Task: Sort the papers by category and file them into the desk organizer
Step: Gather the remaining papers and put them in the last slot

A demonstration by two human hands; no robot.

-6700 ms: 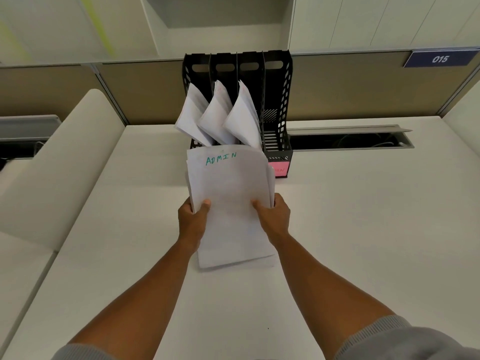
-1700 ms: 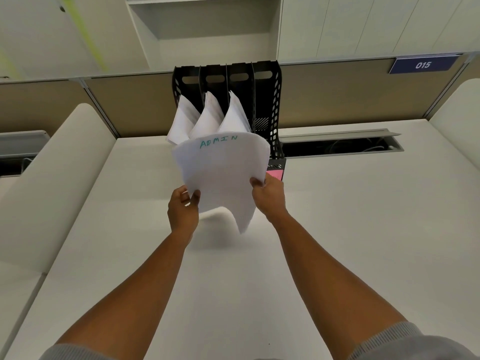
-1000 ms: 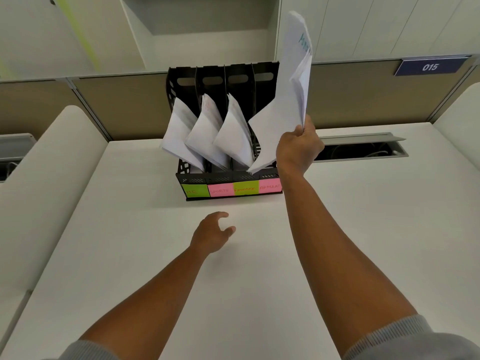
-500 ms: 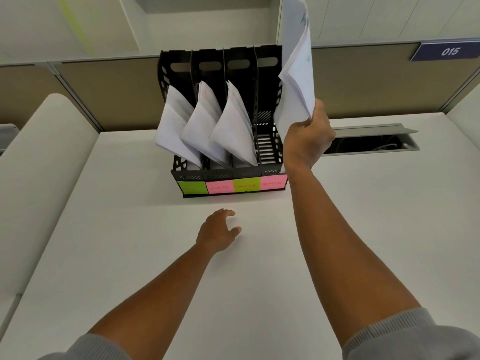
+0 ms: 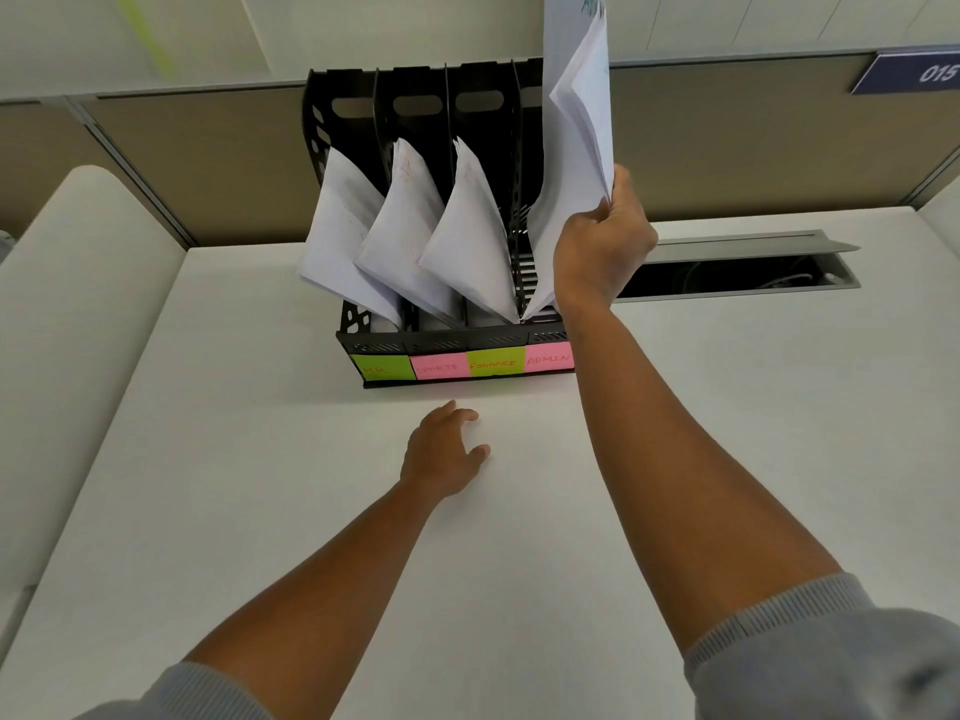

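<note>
Papers (image 5: 576, 163) now lowered into organizer (image 5: 363, 127), right hand (image 5: 597, 252) gripping

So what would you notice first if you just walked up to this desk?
The right hand lifting a tall stack of white papers into the rightmost slot of the black plastic desk organizer. Next, the bright green and pink sticky labels along its front.

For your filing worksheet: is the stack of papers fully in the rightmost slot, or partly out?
Partly out. Only the papers' bottom corner is in the slot; the right hand holds them.
</note>
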